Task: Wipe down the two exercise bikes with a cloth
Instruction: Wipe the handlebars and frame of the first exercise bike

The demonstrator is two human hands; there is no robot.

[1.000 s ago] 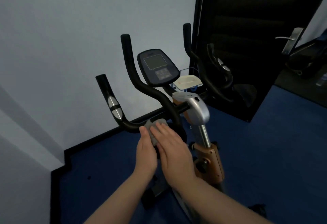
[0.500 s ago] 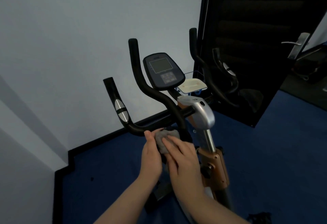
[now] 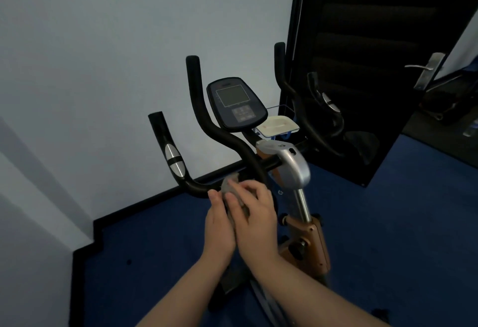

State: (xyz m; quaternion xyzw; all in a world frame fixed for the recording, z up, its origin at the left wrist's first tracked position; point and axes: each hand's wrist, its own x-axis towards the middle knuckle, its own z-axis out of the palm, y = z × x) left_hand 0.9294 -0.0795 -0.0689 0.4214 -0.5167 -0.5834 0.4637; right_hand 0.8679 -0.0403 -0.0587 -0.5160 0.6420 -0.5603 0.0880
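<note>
Head camera, looking down over both forearms, shows an exercise bike (image 3: 289,169) standing on blue carpet (image 3: 388,223) close to a pale wall (image 3: 103,55). Both hands meet at the lower bend of the bike's black handlebar (image 3: 196,185), just left of the silver stem housing (image 3: 292,163). A small grey cloth (image 3: 229,184) is bunched between them and pressed against the bar where its two left branches join. The left hand (image 3: 219,226) cups the cloth from the left, thumb up beside the fabric, fingers curled round it. The right hand (image 3: 256,215) lies across the top of the cloth, fingers bent over it and pinning it down; the fingertips are blurred. Above the hands, the dark console (image 3: 236,103) with its grey screen tilts toward the viewer, and a cream tray (image 3: 279,125) sits just right of it. A silver pulse sensor (image 3: 173,160) shows on the left grip. Behind the bike, a black door (image 3: 375,55) with a metal handle (image 3: 426,70) stands open.
</note>
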